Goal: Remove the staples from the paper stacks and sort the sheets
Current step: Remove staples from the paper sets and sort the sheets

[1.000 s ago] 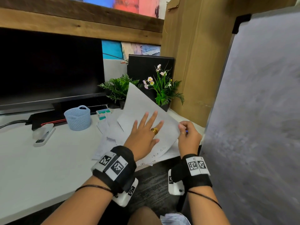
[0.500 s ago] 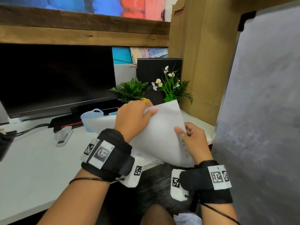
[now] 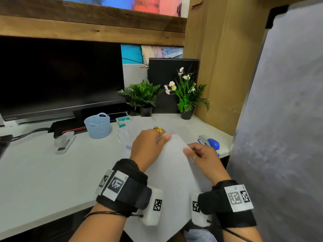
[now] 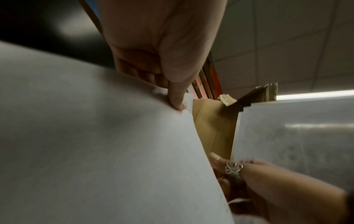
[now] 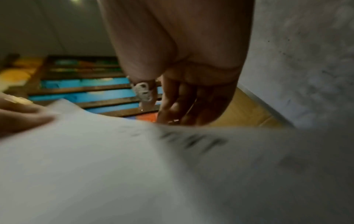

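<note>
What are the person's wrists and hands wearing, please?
Each wrist carries a black strap with square black-and-white code tags and a white camera box beneath. The left hand has a gold ring, the right hand a silver ring. Thin black cords circle both forearms.

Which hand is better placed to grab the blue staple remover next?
Right. The blue staple remover lies just beyond the right hand, while the left hand sits farther away, pinching the sheet.

Blue basket (image 3: pixel 97 125) sits beside two potted plants (image 3: pixel 142 96).
</note>
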The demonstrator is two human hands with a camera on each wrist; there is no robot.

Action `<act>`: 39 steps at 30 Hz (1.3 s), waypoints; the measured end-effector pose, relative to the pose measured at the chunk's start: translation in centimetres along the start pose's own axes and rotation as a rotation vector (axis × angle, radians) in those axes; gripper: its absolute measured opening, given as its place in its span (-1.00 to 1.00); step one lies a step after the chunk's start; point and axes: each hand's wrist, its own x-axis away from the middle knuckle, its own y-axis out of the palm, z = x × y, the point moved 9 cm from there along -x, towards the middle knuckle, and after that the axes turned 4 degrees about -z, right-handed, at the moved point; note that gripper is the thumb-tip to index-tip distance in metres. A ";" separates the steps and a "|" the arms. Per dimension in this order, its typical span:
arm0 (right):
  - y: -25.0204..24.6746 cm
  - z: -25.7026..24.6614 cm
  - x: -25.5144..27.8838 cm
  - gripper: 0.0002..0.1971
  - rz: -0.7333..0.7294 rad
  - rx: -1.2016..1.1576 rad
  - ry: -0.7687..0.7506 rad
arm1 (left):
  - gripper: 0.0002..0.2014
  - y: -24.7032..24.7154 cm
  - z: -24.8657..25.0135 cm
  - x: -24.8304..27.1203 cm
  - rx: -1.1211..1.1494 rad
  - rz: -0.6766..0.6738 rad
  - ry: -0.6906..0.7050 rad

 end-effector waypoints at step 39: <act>-1.2 2.0 -5.2 -0.68 0.180 -0.666 0.142 | -0.80 2.8 -3.8 1.9 0.199 0.089 -0.037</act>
